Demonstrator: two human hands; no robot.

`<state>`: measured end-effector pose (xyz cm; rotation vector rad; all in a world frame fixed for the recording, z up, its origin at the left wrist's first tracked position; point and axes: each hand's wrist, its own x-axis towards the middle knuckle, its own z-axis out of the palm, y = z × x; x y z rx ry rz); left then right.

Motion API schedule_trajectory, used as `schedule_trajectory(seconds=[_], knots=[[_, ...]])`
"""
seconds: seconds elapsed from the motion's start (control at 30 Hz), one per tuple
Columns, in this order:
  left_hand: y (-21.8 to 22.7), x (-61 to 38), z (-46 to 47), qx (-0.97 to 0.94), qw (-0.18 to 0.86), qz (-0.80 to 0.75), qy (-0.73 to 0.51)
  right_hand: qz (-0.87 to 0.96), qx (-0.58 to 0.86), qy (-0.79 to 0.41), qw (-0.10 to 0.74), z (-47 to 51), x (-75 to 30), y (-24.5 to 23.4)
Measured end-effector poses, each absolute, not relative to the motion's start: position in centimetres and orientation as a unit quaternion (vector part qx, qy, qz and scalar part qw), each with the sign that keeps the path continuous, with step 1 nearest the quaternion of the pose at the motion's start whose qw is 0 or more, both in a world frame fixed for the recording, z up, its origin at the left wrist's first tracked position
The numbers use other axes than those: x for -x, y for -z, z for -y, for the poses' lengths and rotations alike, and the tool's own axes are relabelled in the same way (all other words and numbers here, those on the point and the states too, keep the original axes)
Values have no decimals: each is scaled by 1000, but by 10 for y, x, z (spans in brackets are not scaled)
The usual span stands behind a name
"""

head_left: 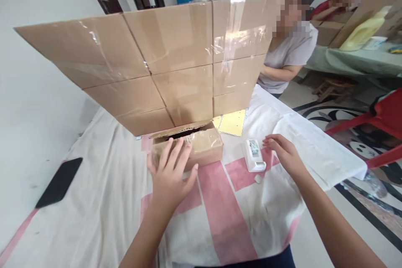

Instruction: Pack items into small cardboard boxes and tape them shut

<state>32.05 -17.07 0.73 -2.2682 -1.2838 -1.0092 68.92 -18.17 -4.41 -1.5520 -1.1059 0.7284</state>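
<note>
My left hand (172,167) has its fingers spread over the front of a small taped cardboard box (205,146), whose top flap is partly raised. Beside a white tape dispenser (253,157) is my right hand (284,153), its fingers loosely extended and apart from one another. That hand holds nothing, and whether its fingertips touch the dispenser I cannot tell. Just in front of the dispenser lies a small white piece (258,179). Behind the box stands a large taped cardboard panel (185,63). Yellow sheets (233,123) stick out from under its lower right part.
A black phone-like slab (59,182) lies at the left on the pink and white cloth (226,217). Beyond the panel sits a person (287,58); another is farther back. A red chair (386,121) stands right of the table. A yellow jug (364,31) is on another table.
</note>
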Motion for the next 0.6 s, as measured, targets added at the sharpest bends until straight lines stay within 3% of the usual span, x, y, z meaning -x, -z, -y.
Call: schedule_trajectory(seconds=[0.33, 0.6], knots=[[-13, -377, 163, 832, 120, 499, 209, 543, 580, -358, 490, 131, -674, 72], [-9, -384, 159, 823, 146, 492, 245, 552, 568, -368, 487, 132, -677, 75]])
